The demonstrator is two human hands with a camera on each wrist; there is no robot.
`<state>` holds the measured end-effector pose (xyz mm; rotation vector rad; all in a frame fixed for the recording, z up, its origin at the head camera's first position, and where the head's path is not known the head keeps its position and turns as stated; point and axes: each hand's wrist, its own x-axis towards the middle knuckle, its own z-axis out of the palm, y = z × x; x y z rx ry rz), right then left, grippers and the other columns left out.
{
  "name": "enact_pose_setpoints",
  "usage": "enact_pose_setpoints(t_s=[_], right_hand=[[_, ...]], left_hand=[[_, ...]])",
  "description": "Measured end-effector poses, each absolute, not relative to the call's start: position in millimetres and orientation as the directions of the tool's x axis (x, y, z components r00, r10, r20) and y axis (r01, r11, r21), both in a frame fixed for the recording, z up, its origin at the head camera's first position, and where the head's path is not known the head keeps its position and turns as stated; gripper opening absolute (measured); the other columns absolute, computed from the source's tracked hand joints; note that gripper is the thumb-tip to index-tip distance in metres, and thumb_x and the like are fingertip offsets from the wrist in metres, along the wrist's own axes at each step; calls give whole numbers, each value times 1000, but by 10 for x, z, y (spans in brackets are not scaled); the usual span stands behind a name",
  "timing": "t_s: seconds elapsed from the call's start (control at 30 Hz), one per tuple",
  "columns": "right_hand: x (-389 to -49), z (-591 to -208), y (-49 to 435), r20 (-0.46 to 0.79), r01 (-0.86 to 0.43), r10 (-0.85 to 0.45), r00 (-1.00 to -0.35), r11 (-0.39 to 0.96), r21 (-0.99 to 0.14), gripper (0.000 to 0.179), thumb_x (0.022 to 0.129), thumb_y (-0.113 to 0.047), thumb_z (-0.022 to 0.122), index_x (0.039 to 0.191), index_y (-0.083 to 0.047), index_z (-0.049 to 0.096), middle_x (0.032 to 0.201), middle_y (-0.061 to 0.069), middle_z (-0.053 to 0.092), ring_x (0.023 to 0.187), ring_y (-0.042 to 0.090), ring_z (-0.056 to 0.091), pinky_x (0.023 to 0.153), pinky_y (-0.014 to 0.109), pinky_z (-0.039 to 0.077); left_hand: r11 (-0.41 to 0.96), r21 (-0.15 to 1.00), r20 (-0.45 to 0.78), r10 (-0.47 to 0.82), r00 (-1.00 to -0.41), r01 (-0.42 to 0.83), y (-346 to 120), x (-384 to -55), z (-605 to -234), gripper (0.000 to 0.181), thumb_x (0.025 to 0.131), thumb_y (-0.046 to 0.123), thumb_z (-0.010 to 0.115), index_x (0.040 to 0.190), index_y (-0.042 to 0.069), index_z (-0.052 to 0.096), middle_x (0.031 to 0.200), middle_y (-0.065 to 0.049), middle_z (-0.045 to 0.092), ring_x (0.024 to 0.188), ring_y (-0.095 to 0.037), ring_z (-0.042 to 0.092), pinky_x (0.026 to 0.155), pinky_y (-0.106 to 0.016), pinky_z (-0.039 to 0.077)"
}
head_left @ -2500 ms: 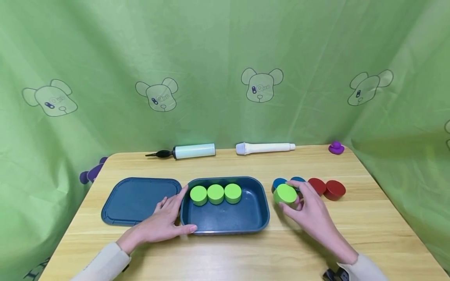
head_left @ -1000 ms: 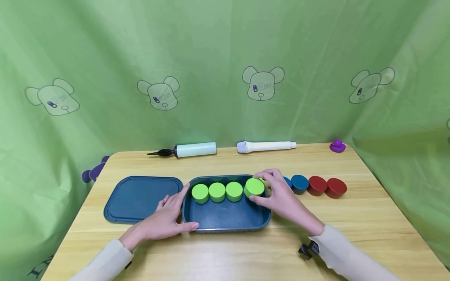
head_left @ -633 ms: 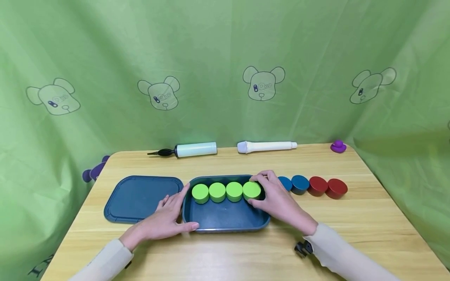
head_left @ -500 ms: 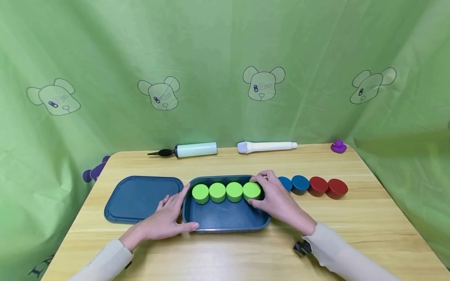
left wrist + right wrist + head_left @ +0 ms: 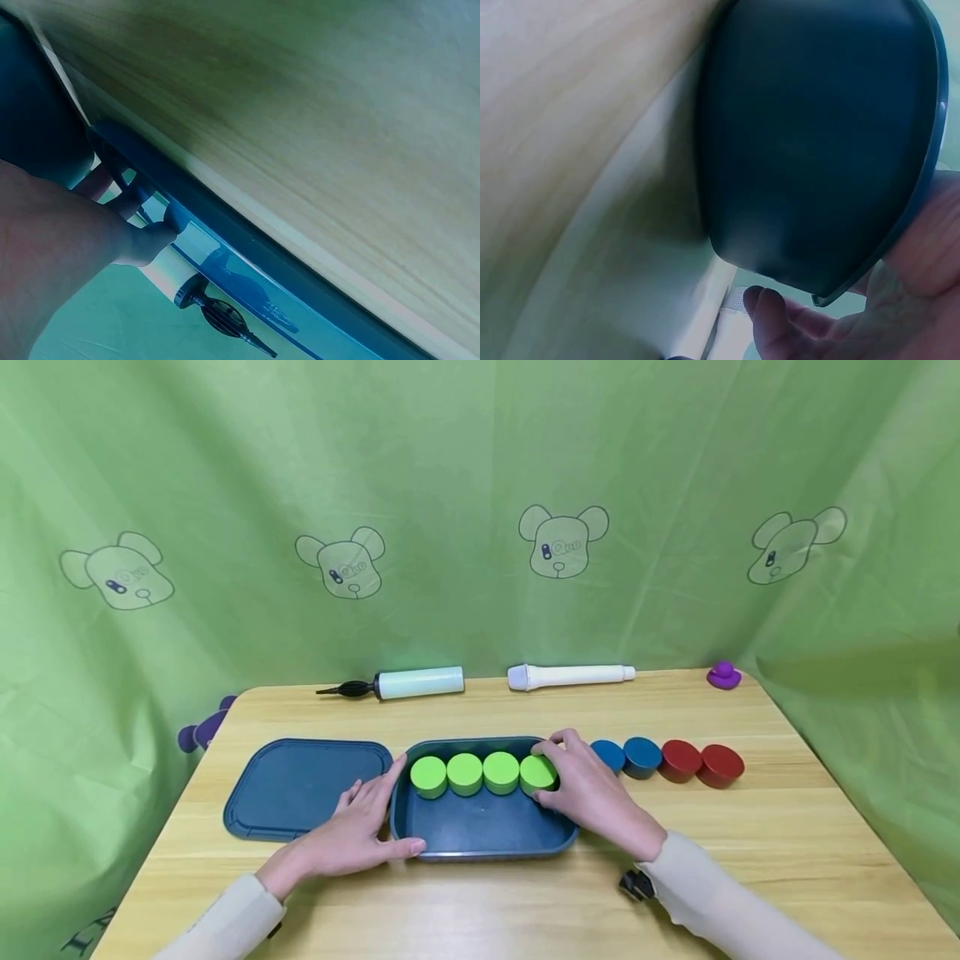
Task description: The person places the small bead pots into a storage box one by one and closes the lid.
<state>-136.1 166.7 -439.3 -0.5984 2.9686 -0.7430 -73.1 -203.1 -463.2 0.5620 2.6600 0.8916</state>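
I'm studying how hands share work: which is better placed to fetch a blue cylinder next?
Probably the right hand: it's nearer the blue cylinders, though it holds a green cylinder; the left hand touches the left end of the container.

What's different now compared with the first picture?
The right hand has carried the fourth green disc leftward and down into the blue box, beside the other green discs, its fingers still around it. The left hand stays on the box; the lid, blue discs and red discs stay put.
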Motion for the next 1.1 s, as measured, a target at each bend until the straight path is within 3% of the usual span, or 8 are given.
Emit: enact_pose_setpoints(t_s=[0.37, 0.73, 0.97, 1.1], right_hand=[[-1359, -4403, 1630, 97, -367, -365, -926, 809, -459, 57, 86, -11, 94, 138, -8, 71, 134, 21, 59, 109, 36, 63, 89, 54, 59], [-1321, -4415, 1674, 154, -383, -355, -922, 782, -492, 56, 86, -18, 96, 134, -8, 71, 135, 19, 59, 111, 36, 64, 92, 55, 59], [-1295, -4357, 1747, 200, -405, -356, -913, 738, -539, 56, 90, -25, 94, 137, -10, 69, 138, 16, 59, 117, 34, 63, 96, 56, 58], [-1273, -4307, 1836, 216, -404, -345, -913, 708, -578, 53, 94, -22, 90, 140, -9, 67, 139, 15, 59, 115, 33, 64, 92, 54, 59]], left_hand=[[738, 619, -137, 440, -888, 270, -2022, -723, -4618, 121, 96, 72, 70, 176, 30, -10, 179, -18, 18, 164, -43, 14, 126, -72, 0], [744, 611, -136, 437, -889, 272, -2011, -720, -4630, 122, 96, 73, 70, 176, 29, -9, 178, -18, 20, 164, -42, 14, 127, -71, 0], [747, 607, -135, 433, -891, 271, -2012, -706, -4630, 121, 96, 71, 71, 176, 27, -10, 179, -18, 16, 164, -45, 13, 126, -72, -1], [747, 606, -132, 434, -891, 273, -2010, -704, -4640, 121, 96, 72, 70, 176, 28, -9, 179, -17, 15, 164, -44, 12, 126, -73, 0]])
